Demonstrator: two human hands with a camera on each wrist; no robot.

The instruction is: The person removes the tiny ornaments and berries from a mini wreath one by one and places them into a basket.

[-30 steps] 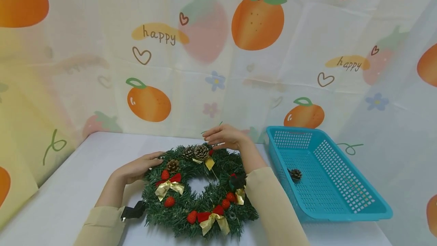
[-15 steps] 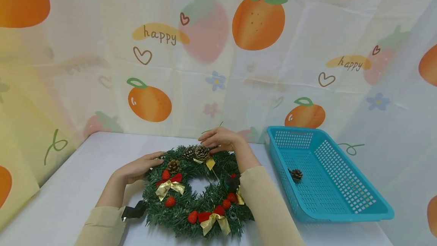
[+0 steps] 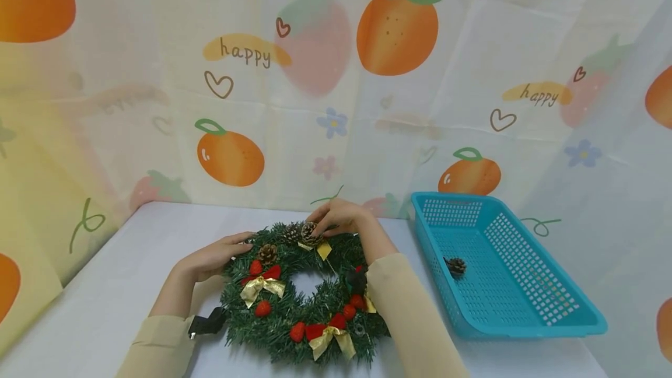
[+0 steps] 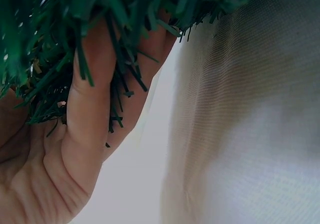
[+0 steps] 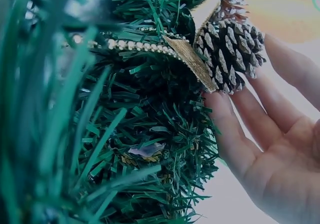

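Observation:
A green wreath (image 3: 252, 334) with red berries, red and gold bows and several pine cones lies on the white table. My left hand (image 3: 217, 254) holds its upper left edge; in the left wrist view, fingers (image 4: 90, 104) reach in behind the green tinsel strands. At the wreath's top, my right hand (image 3: 342, 217) grips a white-tipped pine cone (image 3: 310, 233). Seen from the right wrist, fingers lie against the outer side of that pine cone (image 5: 230, 56), beside a gold ribbon (image 5: 192, 59) and a string of gold beads (image 5: 140, 46).
To the right stands a turquoise plastic basket (image 3: 530, 284) with a loose pine cone (image 3: 455, 267) by its left wall. Behind the table (image 3: 131, 284) hangs a fruit-print curtain (image 3: 367, 150). A black wrist device (image 3: 207, 324) sits beside the left sleeve.
My right hand has come left and down, from hovering over the wreath's top to fingers on the pine cone. My left hand stays at the upper left edge.

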